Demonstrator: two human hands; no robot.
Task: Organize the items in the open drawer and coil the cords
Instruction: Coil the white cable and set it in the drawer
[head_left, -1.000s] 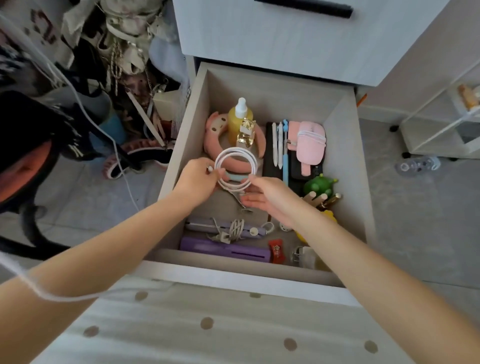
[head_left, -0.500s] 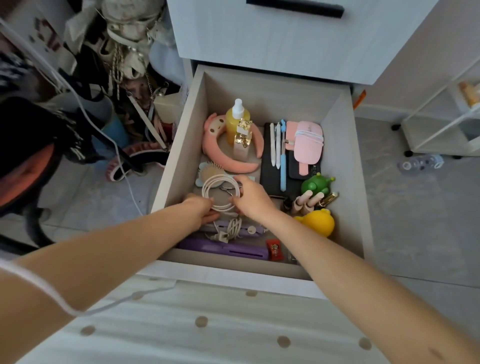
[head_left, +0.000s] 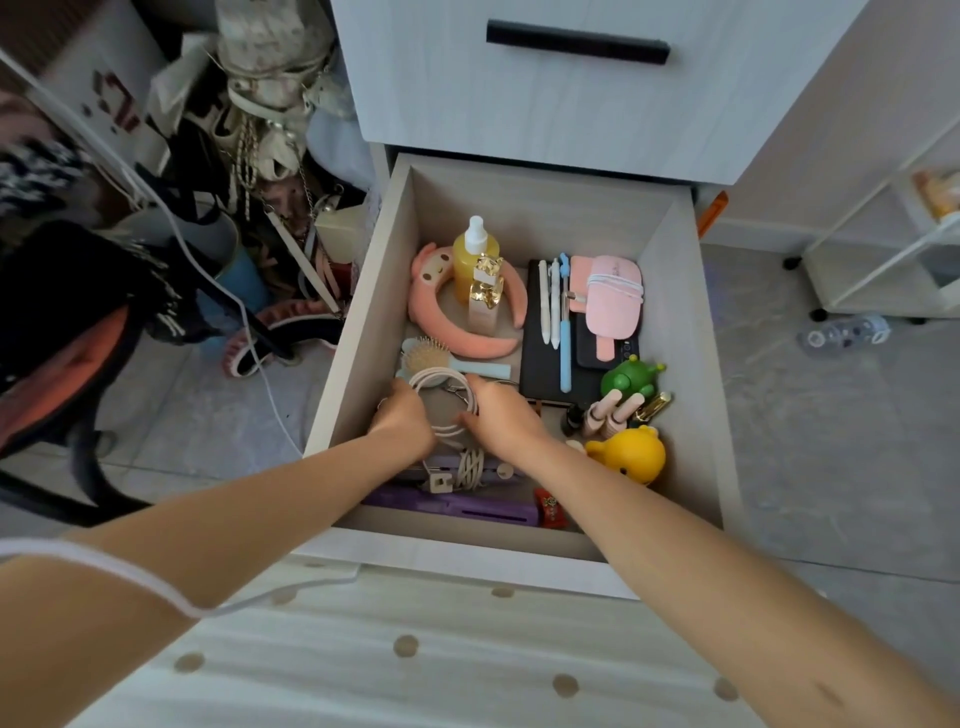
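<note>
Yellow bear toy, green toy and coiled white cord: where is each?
Yellow bear toy (head_left: 631, 457): head view, on its round head.
Green toy (head_left: 630, 378): head view, on its body.
Coiled white cord (head_left: 434, 373): head view, on the coil's top arc.

The left forearm (head_left: 291, 499) and right forearm (head_left: 623, 499) reach forward and down and converge, so the hands sit close together with their backs up. The left hand (head_left: 402, 415) curls its fingers over the left edge of the coiled cord (head_left: 439, 375). The right hand (head_left: 498, 413) pinches its right edge between thumb and fingers. Both wrists are nearly straight.
</note>
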